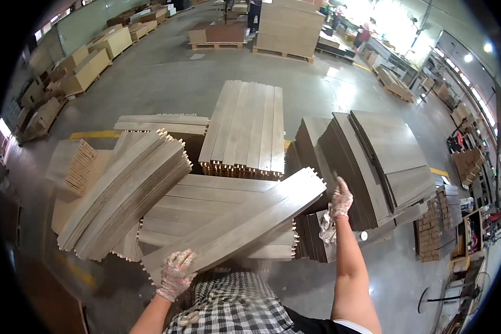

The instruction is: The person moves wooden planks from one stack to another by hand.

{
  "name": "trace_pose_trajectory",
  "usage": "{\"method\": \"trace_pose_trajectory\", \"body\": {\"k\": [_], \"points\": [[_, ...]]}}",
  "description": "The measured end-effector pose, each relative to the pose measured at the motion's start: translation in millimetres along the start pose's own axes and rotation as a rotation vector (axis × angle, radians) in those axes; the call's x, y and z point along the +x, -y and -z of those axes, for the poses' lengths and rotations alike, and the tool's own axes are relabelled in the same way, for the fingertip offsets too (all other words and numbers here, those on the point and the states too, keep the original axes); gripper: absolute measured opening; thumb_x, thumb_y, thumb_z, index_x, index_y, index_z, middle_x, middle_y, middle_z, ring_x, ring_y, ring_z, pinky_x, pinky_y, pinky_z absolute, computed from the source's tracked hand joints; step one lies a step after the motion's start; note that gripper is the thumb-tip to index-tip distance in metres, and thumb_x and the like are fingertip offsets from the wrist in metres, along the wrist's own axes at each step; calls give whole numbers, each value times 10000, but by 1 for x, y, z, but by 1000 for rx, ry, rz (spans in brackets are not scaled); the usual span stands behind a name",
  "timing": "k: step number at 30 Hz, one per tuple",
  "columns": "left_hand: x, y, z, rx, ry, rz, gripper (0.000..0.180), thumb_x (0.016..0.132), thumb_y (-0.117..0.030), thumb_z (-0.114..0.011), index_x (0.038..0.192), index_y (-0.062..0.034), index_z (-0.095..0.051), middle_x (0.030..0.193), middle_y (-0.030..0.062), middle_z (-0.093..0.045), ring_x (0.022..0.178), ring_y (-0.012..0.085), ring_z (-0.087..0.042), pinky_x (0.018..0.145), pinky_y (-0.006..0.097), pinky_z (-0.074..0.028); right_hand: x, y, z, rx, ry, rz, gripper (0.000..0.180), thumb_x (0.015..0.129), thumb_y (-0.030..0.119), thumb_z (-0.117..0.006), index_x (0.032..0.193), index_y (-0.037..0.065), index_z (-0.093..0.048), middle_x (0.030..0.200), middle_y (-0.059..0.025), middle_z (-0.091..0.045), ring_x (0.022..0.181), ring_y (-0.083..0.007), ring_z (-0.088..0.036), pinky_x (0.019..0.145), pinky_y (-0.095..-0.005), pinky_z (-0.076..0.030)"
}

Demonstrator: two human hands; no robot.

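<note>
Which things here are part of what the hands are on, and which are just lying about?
In hand:
left hand gripping the near end of the long grey panel
right hand touching the dark board stack
panel pile under the panel

Lying about:
slat bundle
far pallets of boards
cardboard boxes

My gloved left hand [176,274] grips the near end of a long grey-brown wooden board [239,222] lying slantwise over a stack of boards [206,200]. My gloved right hand [340,199] rests against the darker panel stack [373,161] beside it.
</note>
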State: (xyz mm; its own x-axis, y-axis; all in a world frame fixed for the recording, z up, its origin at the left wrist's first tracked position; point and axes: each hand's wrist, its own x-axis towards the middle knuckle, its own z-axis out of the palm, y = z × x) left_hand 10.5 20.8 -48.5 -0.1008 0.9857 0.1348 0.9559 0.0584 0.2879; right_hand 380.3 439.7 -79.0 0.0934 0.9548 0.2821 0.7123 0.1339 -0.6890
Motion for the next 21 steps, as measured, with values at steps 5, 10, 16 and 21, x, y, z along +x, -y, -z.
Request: {"method": "trace_pose_trajectory", "body": {"k": [5,10,16,21], "points": [[-9,-8,1,15,11,114,654,577,-189,-773,1199,-111,-587,1286,68,-549,1141,318,-484,976,441,-389,-44,38,-15,-262,171,162,286,937,158,-554,1214,125,-616,991,-172,-675,729,-194,-685,612,-367,-512],[6,-11,-4,22,-15,55,698,577,-193,-788,1238,-133,-570,1287,24,-548,1130,262,-489,970,403,-391,-249,82,-73,440,589,304,463,772,-13,-612,1208,143,-621,1031,-75,-692,725,-204,-671,610,-341,-543],[-16,-5,-5,48,-3,112,676,687,-317,-728,1301,-130,-516,1335,40,-502,1181,275,-468,993,414,-374,-186,90,-40,227,419,472,513,812,30,-599,1303,167,-546,869,-150,-669,606,-228,-642,542,-368,-500],[-36,7,-4,-14,-259,160,626,785,-398,-639,1316,-97,-502,1344,68,-489,1208,297,-450,1005,433,-366,-223,85,-53,-19,379,441,413,886,64,-569,1290,148,-550,805,-152,-673,531,-173,-587,483,-354,-450]]}}
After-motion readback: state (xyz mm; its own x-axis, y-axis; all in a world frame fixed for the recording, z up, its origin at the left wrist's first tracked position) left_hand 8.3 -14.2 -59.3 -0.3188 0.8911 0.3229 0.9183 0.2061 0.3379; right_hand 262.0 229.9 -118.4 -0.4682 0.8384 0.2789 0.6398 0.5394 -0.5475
